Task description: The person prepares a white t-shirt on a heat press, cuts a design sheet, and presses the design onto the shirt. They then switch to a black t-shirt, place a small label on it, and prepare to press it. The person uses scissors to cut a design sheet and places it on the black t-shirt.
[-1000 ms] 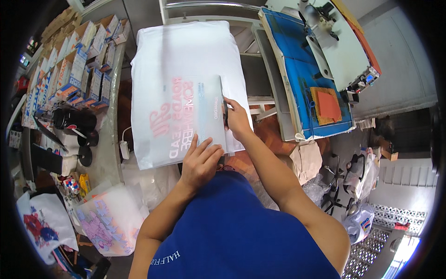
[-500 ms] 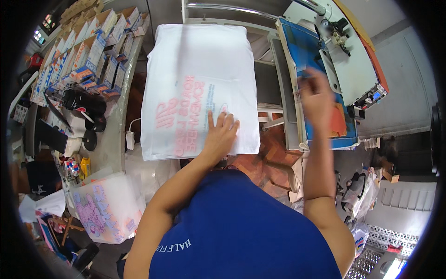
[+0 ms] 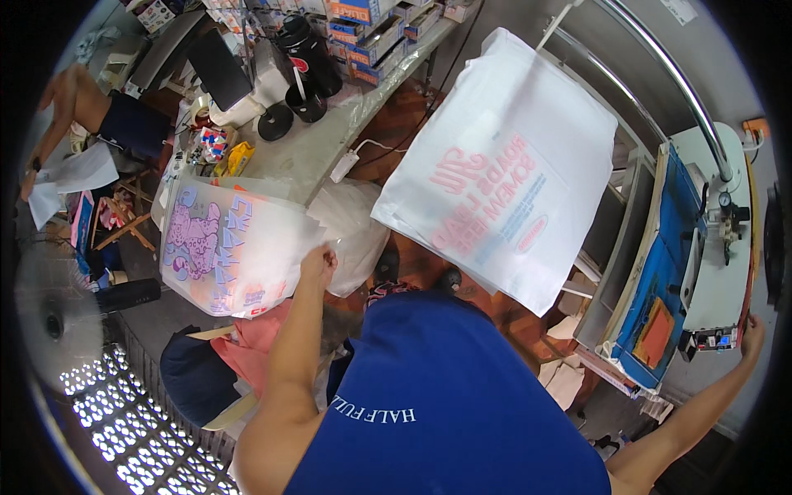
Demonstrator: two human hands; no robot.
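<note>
My left hand is closed, fingers curled, at the right edge of a stack of translucent sheets. The top sheet bears a purple and pink figure; whether the fingers grip an edge I cannot make out. My right hand reaches far right to the side of a white press machine, by its small lit control box. Its fingers are mostly hidden at the machine's edge. In front of me a white T-shirt lies flat on a platen, with a translucent sheet showing reversed red and blue lettering on it.
A blue press bed with an orange patch stands right of the shirt. Left is a table with a black flask and boxes behind. A fan, a stool with clothes and another person's arm are farther left.
My view has swung to the left. My left hand has left the shirt for the printed sheets. My right hand has moved from above the blue bed to the machine's outer side.
</note>
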